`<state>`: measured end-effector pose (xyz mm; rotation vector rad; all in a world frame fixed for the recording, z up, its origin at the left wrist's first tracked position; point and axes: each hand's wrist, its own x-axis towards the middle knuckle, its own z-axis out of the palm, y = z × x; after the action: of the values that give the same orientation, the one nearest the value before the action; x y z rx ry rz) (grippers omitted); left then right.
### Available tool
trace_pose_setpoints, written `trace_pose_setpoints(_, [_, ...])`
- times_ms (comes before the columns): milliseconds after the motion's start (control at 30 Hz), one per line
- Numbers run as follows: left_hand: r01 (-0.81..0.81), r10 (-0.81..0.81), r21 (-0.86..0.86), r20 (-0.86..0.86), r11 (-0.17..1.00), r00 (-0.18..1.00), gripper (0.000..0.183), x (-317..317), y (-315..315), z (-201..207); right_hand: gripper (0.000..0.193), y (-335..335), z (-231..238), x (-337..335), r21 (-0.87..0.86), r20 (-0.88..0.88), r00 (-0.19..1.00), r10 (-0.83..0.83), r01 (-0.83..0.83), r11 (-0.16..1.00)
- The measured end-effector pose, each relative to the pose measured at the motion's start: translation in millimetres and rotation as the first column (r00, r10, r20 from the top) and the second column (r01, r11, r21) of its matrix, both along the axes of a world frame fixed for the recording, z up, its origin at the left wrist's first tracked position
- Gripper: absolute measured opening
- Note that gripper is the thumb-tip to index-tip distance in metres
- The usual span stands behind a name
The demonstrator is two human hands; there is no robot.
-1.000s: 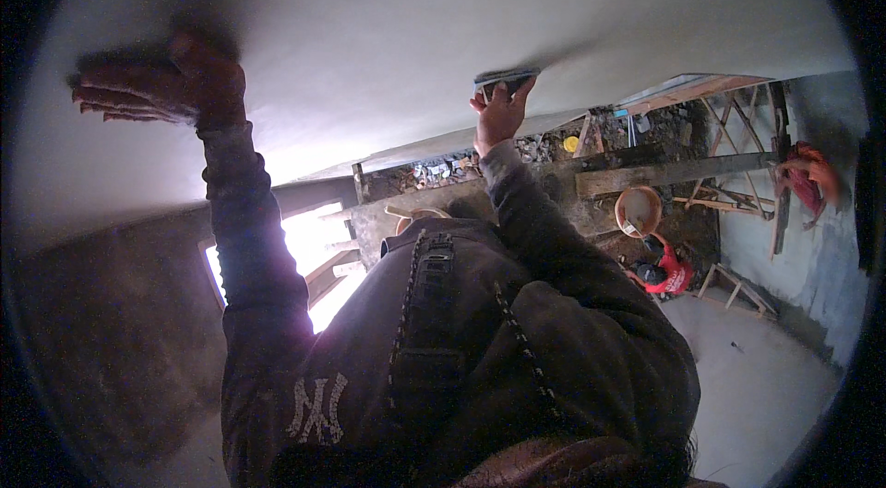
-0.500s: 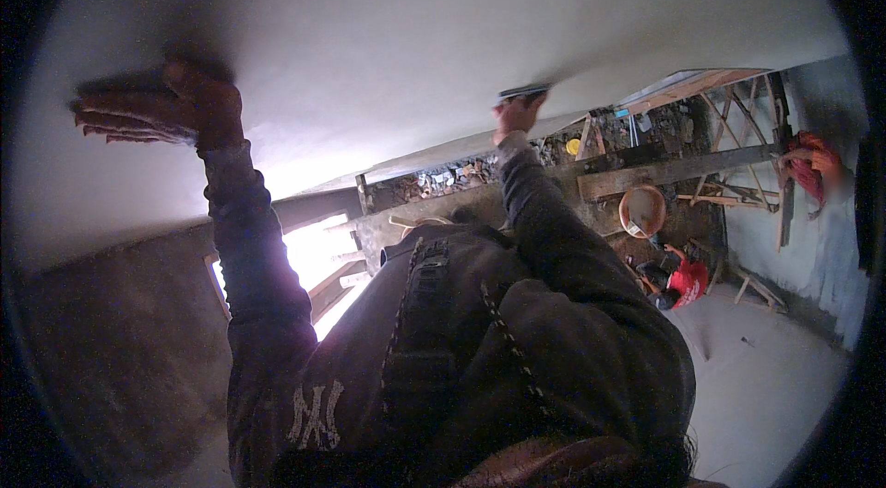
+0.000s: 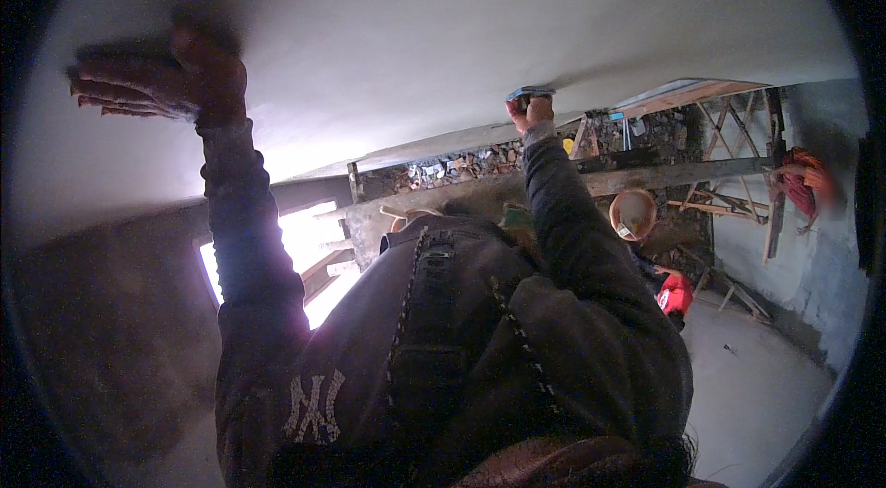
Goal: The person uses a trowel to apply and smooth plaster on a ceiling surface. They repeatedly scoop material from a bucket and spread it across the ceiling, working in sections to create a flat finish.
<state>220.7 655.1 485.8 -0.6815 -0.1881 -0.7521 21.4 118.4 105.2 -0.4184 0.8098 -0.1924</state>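
Note:
A smooth, pale plastered surface (image 3: pixel 388 36) stretches across the upper half of the view. My left hand (image 3: pixel 175 86) is at its left side, empty, with fingers stretched out; its dark shadow falls close by, and whether the palm touches is unclear. Farther right, my right hand (image 3: pixel 531 114) has its fingers closed round a flat, blue-edged hand tool (image 3: pixel 528 92). The tool's flat side lies against or very close to the pale surface. My fingers hide most of its grip.
Below on the right are a round orange tub (image 3: pixel 633 215), a long wooden plank (image 3: pixel 683 176) and timber trestles (image 3: pixel 734 197). A person in a red top (image 3: pixel 676 294) is near the tub. Rubble (image 3: pixel 471 165) lies beneath the surface's lower edge. A bright opening (image 3: pixel 309 253) is at left.
My right hand has slid a little to the right with the flat tool, whose blue edge now shows more. My left hand stays outstretched. The person in red is now more hidden behind my arm.

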Motion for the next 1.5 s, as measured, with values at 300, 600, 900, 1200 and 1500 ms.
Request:
trace_pose_setpoints(300, [-0.092, 0.024, -0.181, -0.345, 0.979, 0.938, 0.046, -33, 11, 36, 0.047, -23, 10, 2, -0.3, -0.219, 0.956, -0.195, 0.125, 0.946])
trace_pose_setpoints(600, [-0.575, 0.42, 0.504, 0.862, -0.645, 0.284, 0.043, -49, -59, 75, 0.02, 103, -76, 20, 0.355, -0.084, 0.986, 0.146, -0.107, 0.929])
trace_pose_setpoints(900, [0.25, -0.579, -0.556, 0.815, -0.793, -0.021, 0.044, -57, -76, 96, 0.013, 66, -62, 12, 0.571, -0.028, 0.999, -0.041, 0.05, 0.819])
trace_pose_setpoints(1200, [0.195, -0.542, -0.527, 0.84, -0.828, -0.033, 0.045, -55, -65, 77, 0.046, 31, 200, -3, -0.51, 0.301, 0.932, -0.201, 0.335, 0.792])
trace_pose_setpoints(1500, [-0.263, -0.504, -0.449, 0.838, -0.854, 0.208, 0.045, -21, -40, 29, 0.083, 90, 220, 0, -0.993, 0.003, 0.972, -0.237, -0.026, -0.118])
